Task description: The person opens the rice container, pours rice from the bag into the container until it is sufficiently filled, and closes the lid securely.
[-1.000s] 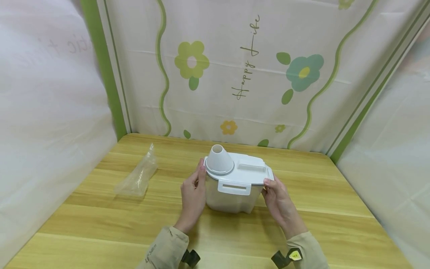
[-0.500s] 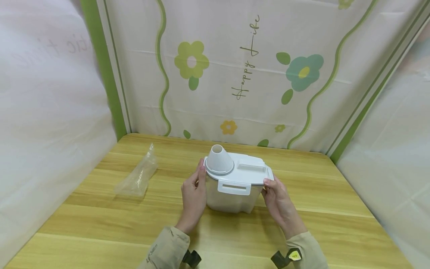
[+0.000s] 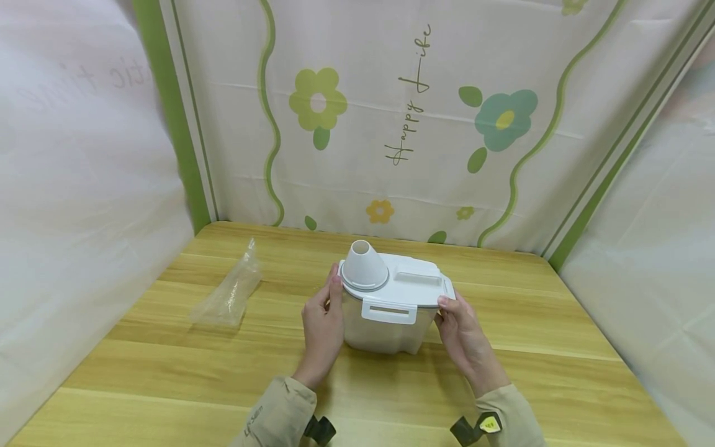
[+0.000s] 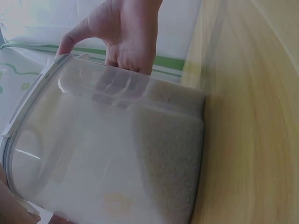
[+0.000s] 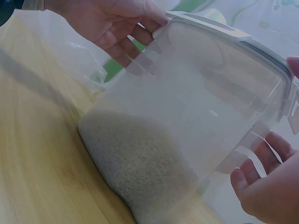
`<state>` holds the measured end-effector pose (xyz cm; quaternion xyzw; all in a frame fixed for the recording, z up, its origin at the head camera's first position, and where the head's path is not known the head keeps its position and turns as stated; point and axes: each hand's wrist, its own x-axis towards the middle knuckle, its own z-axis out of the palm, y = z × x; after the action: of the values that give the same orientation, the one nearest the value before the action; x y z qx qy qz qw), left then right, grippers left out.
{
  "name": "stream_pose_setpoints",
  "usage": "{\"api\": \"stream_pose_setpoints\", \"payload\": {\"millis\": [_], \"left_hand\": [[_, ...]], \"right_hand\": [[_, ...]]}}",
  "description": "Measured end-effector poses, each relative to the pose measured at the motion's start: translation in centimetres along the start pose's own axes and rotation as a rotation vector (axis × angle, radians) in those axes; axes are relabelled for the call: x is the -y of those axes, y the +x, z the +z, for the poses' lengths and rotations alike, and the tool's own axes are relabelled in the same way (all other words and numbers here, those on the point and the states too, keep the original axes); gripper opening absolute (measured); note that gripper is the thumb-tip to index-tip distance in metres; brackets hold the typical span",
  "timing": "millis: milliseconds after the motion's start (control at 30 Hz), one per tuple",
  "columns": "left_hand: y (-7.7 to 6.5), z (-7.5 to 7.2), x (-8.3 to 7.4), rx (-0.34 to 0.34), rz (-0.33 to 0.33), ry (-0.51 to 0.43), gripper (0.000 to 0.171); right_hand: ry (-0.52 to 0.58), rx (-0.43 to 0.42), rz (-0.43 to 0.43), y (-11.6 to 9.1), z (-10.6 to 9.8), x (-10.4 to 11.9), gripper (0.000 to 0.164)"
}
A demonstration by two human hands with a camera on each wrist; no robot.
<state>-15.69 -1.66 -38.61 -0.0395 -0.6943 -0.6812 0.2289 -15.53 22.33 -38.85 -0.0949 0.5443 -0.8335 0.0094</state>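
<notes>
A see-through rice storage container [image 3: 385, 332] with a white lid [image 3: 416, 292] stands upright on the table, held at both ends. White grains that look like rice [image 5: 131, 158] fill its lower part. A white cone-shaped cap [image 3: 365, 267] sits on the lid's left end, its small hole upward. My left hand [image 3: 324, 326] grips the left end, thumb by the lid's edge. My right hand [image 3: 468, 341] holds the right end, thumb on the lid's corner and fingers against the wall below. A white latch [image 3: 389, 311] shows on the front.
A crumpled clear plastic bag [image 3: 230, 295] lies on the wooden table [image 3: 167, 372] to the left. Printed curtains [image 3: 357, 174] stand behind the table and along both sides.
</notes>
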Motion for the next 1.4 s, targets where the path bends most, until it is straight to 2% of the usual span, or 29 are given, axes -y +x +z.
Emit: {"api": "stream_pose_setpoints", "payload": {"millis": [667,933,1133,1267,1400], "left_hand": [[-0.20,0.32,-0.23,-0.020,0.003,-0.029,0.045],[-0.43,0.62,0.01,0.001,-0.045,-0.082,0.047],[-0.53,0.82,0.13,-0.014,-0.062,-0.115,0.046],[-0.53,0.78,-0.04,-0.012,-0.079,-0.109,0.048],[-0.34,0.41,-0.17,-0.019,-0.077,-0.062,0.045]], "right_hand": [[0.001,-0.008,0.000,0.07,0.00,-0.02,0.048],[0.005,-0.004,0.003,-0.05,0.02,-0.03,0.048],[0.002,0.001,-0.003,0.06,0.09,-0.03,0.048],[0.004,0.000,-0.006,0.08,0.09,-0.06,0.048],[0.004,0.008,0.003,0.03,0.02,0.08,0.046]]}}
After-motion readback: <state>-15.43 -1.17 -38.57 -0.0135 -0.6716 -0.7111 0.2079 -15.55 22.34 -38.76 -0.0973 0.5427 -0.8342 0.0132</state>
